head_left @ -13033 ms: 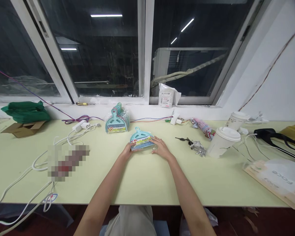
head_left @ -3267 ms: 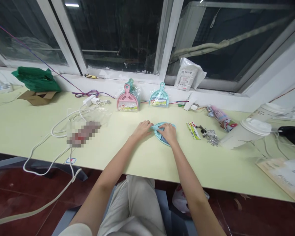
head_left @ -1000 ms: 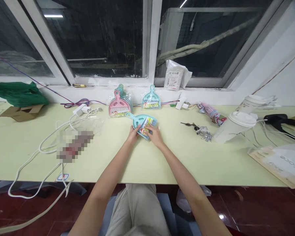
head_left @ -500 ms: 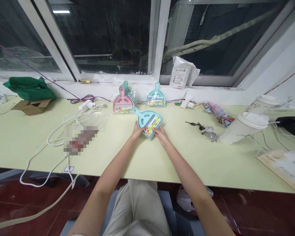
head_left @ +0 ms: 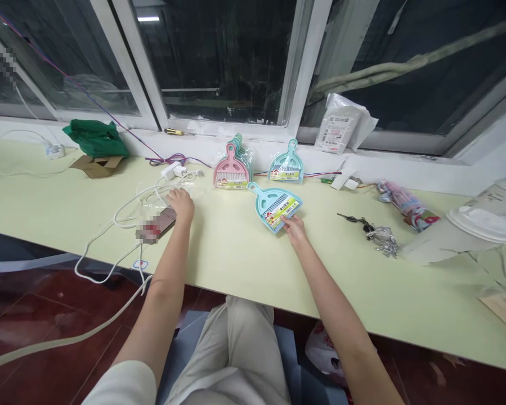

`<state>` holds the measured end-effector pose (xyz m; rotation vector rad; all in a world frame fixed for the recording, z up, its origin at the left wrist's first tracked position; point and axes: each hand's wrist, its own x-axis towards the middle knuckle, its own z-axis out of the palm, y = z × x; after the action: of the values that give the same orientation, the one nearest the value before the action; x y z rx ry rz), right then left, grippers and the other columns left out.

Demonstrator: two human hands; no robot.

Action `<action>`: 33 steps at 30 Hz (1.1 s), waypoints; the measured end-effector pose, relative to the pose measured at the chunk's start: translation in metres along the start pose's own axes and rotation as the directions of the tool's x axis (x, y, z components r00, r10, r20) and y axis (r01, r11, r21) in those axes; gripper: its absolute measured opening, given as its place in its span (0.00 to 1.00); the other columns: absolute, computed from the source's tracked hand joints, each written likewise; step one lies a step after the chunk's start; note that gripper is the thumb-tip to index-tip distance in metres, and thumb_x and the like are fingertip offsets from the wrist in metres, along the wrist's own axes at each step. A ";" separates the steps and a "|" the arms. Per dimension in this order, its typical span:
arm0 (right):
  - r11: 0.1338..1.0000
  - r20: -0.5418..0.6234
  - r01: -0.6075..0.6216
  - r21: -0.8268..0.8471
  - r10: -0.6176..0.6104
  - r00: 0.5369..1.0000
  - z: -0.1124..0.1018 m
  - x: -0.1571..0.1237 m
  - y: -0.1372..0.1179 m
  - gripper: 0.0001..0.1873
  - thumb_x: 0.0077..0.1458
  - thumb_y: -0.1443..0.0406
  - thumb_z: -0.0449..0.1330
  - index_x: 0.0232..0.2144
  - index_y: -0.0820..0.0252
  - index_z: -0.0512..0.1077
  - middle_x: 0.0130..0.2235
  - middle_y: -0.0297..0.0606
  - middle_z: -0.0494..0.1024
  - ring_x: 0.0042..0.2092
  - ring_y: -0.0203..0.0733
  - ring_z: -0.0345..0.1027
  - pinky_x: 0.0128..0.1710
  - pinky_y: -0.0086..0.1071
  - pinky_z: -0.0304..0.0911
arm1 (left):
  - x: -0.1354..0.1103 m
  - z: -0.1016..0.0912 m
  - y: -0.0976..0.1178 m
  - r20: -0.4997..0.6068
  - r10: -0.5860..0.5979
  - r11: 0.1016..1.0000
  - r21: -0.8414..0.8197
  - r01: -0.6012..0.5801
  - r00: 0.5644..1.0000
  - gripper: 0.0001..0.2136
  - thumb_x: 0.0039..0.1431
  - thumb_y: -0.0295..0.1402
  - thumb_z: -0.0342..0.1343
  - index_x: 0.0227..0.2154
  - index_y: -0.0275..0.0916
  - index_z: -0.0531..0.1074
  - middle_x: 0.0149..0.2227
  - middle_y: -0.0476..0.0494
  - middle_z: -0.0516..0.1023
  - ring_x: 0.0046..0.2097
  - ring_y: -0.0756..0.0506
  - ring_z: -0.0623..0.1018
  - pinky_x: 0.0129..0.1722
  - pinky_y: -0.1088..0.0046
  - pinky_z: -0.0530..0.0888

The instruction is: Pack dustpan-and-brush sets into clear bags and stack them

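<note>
My right hand [head_left: 294, 226] grips the lower right edge of a light-blue dustpan-and-brush set [head_left: 276, 208], thumb over its yellow label. The set is tilted above the table, its looped handle toward the upper left. On the left, my left hand [head_left: 180, 203] reaches over crumpled clear plastic [head_left: 197, 193], beside a phone [head_left: 166, 220] partly hidden by blurring. Its fingers are bent and slightly apart; whether they touch the plastic is hard to see. Behind stand a row of wrapped dustpan sets with a pink dustpan set [head_left: 231, 169] in front, and another light-blue set [head_left: 287, 164] against the wall.
White cables [head_left: 109, 225] loop across the left of the table [head_left: 231, 259]. Farther back are a green bag [head_left: 95, 138] and an open cardboard box [head_left: 96, 166]. To the right lie keys [head_left: 377, 235], a folded umbrella-like bundle [head_left: 407, 205] and white cups [head_left: 451, 230].
My left hand has let go of the light-blue dustpan set and moved left to the clear plastic by the phone. My right hand still holds the set. The view has turned left.
</note>
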<state>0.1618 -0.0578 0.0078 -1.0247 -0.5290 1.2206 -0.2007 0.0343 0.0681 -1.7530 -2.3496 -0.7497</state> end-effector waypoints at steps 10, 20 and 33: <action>0.995 0.150 0.006 -0.099 0.009 0.989 0.010 -0.015 -0.008 0.17 0.36 0.70 0.72 0.33 0.58 0.74 0.33 0.36 0.83 0.39 0.45 0.78 0.44 0.40 0.75 | -0.037 -0.005 0.036 0.075 0.173 0.967 0.175 -0.184 0.982 0.18 0.63 0.27 0.39 0.40 0.31 0.75 0.41 0.29 0.78 0.45 0.34 0.75 0.47 0.59 0.60; 0.974 0.153 -0.071 -0.217 0.106 0.982 0.016 -0.025 -0.020 0.16 0.35 0.75 0.71 0.31 0.63 0.76 0.31 0.38 0.82 0.33 0.42 0.77 0.37 0.35 0.75 | -0.081 0.003 0.094 0.002 0.345 0.938 0.009 -0.345 0.938 0.15 0.65 0.31 0.43 0.42 0.36 0.75 0.41 0.34 0.79 0.45 0.36 0.75 0.45 0.60 0.63; 0.989 -0.048 0.099 0.109 -0.095 0.994 0.030 -0.031 0.010 0.18 0.37 0.71 0.69 0.34 0.59 0.72 0.36 0.35 0.81 0.39 0.40 0.76 0.42 0.35 0.73 | -0.114 0.016 0.146 -0.169 0.542 0.621 -0.579 -0.528 0.823 0.18 0.60 0.42 0.55 0.51 0.46 0.71 0.61 0.41 0.67 0.65 0.39 0.59 0.67 0.51 0.44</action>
<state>0.1228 -0.0766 0.0189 -0.9185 -0.4674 1.1271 -0.0253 -0.0271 0.0579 -2.5346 -1.4712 -1.4630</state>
